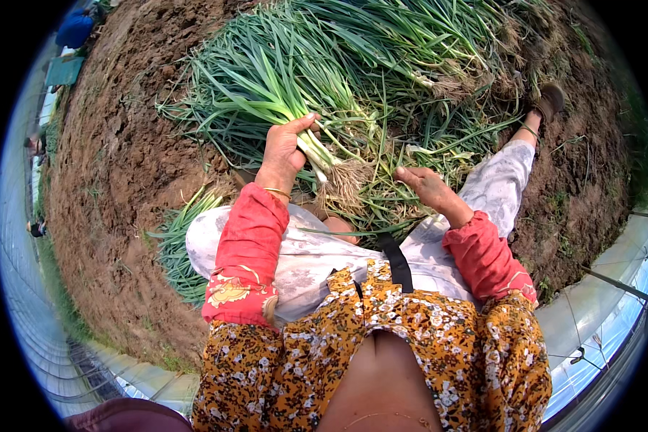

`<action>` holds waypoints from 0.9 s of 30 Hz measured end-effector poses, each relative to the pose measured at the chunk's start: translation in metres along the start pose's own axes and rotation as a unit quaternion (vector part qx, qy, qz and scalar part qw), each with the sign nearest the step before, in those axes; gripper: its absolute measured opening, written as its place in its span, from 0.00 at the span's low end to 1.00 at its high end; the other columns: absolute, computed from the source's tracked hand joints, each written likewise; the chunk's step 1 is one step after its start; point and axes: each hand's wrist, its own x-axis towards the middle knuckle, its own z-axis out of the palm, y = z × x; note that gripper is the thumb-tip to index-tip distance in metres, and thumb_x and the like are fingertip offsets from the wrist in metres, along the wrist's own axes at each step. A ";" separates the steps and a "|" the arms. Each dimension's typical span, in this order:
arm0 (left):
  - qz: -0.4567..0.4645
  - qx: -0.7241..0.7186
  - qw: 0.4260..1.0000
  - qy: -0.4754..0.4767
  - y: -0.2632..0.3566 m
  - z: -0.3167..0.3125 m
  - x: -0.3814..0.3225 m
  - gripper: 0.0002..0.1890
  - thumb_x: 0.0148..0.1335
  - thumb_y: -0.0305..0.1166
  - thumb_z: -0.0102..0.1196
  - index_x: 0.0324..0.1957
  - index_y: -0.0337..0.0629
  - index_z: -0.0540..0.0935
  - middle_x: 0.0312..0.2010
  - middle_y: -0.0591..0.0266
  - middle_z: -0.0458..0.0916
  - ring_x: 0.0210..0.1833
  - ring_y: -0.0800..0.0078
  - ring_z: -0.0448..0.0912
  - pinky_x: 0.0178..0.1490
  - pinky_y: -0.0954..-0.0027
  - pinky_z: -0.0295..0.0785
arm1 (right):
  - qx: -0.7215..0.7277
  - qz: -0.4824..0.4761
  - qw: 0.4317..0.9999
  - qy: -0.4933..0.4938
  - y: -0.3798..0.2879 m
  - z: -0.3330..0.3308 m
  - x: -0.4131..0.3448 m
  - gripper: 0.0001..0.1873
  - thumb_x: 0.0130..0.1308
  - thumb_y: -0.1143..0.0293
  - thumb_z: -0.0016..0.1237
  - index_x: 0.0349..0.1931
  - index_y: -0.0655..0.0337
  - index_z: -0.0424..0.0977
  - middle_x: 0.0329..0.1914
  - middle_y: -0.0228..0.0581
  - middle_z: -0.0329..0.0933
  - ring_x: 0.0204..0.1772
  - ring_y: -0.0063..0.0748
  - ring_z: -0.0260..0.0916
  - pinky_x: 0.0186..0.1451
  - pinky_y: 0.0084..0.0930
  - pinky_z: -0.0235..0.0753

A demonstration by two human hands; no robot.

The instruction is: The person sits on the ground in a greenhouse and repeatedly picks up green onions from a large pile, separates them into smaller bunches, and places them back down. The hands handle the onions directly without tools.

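My left hand (289,144) is closed around the white stems of a bunch of green onions (314,148). Their leaves point up and left, and their stringy roots hang down toward the right. To the right, my right hand (429,189) is held low over loose leaves and peelings (405,208), its thumb and forefinger close together at a thin yellowish-green leaf. Whether it pinches that leaf is unclear. Beyond both hands lies a large heap of green onions (248,54), roots toward the right. A smaller pile of green onions (181,254) rests on the soil beside my bent knee.
Bare brown soil (113,178) spreads to the left and right. My outstretched leg (497,178) runs along the heap's right side. Plastic sheeting (588,302) of a greenhouse curves along the rim. At the upper left are a blue object (74,28) and a green crate-like object (63,70).
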 end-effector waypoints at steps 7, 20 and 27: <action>0.024 -0.047 0.998 -0.045 -0.027 0.002 -0.009 0.12 0.54 0.18 0.53 0.43 0.31 0.75 0.37 0.58 0.78 0.38 0.68 0.77 0.44 0.69 0.74 | 0.159 -0.221 0.960 0.064 -0.087 0.066 0.091 0.21 0.66 0.61 0.39 0.51 0.68 0.67 0.47 0.48 0.72 0.51 0.36 0.70 0.53 0.28 0.67; 0.170 -0.174 0.962 -0.128 0.041 0.012 -0.024 0.27 0.57 0.22 0.50 0.60 0.42 0.62 0.34 0.63 0.71 0.31 0.76 0.67 0.38 0.72 0.68 | -0.386 -0.106 0.791 0.463 -0.024 -0.121 0.156 0.15 0.52 0.67 0.51 0.41 0.57 0.68 0.44 0.40 0.68 0.49 0.44 0.64 0.50 0.40 0.65; 0.041 -0.236 0.968 -0.074 0.014 -0.013 0.002 0.17 0.59 0.32 0.54 0.50 0.45 0.69 0.24 0.70 0.68 0.24 0.79 0.66 0.30 0.73 0.65 | -0.481 0.011 0.800 0.359 -0.028 -0.159 0.157 0.10 0.56 0.70 0.43 0.39 0.55 0.72 0.40 0.40 0.72 0.49 0.43 0.67 0.50 0.40 0.65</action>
